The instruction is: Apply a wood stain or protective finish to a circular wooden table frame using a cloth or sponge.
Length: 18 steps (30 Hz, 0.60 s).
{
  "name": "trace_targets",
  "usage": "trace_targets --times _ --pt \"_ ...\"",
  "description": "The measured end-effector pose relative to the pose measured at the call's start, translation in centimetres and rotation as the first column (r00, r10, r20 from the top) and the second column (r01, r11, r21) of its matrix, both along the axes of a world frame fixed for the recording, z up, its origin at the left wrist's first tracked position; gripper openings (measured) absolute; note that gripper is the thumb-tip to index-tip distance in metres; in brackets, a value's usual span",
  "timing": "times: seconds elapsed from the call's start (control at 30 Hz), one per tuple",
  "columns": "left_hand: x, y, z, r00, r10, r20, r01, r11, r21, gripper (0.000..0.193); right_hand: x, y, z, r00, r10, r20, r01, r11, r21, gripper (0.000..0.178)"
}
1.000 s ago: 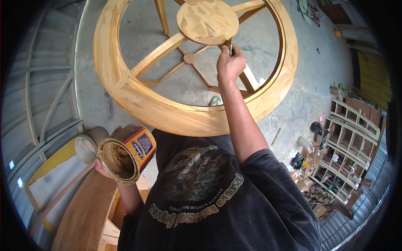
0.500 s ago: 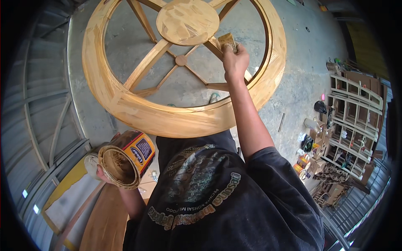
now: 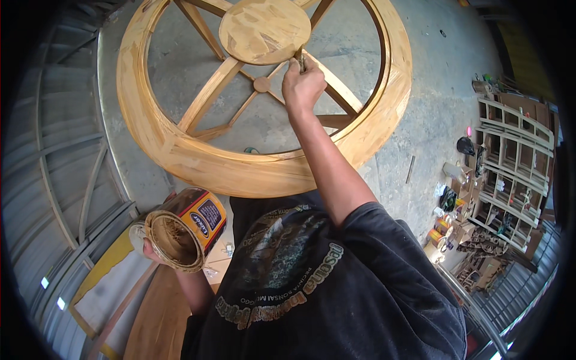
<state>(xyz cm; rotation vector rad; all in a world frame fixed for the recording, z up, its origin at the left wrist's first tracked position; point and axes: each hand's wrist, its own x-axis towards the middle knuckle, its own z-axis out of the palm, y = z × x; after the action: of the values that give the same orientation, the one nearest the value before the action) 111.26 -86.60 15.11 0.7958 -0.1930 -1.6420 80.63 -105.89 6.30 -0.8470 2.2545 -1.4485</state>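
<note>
A round wooden table frame [image 3: 234, 170] stands before me, its spokes meeting at a central disc [image 3: 264, 27] with pale smeared patches. My right hand [image 3: 303, 89] pinches a thin, putty-stained scraper [image 3: 300, 58], seen nearly edge-on. The scraper is at the disc's near right rim, where a spoke joins it; whether it touches the wood I cannot tell. At lower left, my left hand [image 3: 152, 252] grips a tilted can [image 3: 206, 217] with a dark, yellow and orange label. Brown paste coats its inside and rim. Much of that hand is hidden behind the can.
Below the frame, thin crossed stretchers meet at a small round piece [image 3: 261, 84] above the concrete floor [image 3: 384, 150]. Wooden racks [image 3: 516, 162] and several cans [image 3: 441, 231] stand at right. A brown wooden panel [image 3: 157, 318] lies at lower left, near a corrugated metal wall [image 3: 36, 198].
My right hand has moved left with the scraper, from over the right spoke to the disc's near rim, and the scraper has turned edge-on. The can in my left hand has shifted slightly right.
</note>
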Motion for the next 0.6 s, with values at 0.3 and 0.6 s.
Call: trace_targets --times 0.3,0.6 --pt "-4.0 1.7 1.5 0.999 0.051 -0.016 -0.052 0.997 -0.054 0.108 -3.6 3.3 2.7 0.645 0.455 0.615 -0.433 0.88 -0.196 0.024" --pt "-11.9 7.3 -2.2 0.942 0.335 -0.029 -0.336 0.937 -0.1 0.101 -20.7 -5.0 1.4 0.388 0.735 0.557 -0.759 0.597 -0.26 0.036"
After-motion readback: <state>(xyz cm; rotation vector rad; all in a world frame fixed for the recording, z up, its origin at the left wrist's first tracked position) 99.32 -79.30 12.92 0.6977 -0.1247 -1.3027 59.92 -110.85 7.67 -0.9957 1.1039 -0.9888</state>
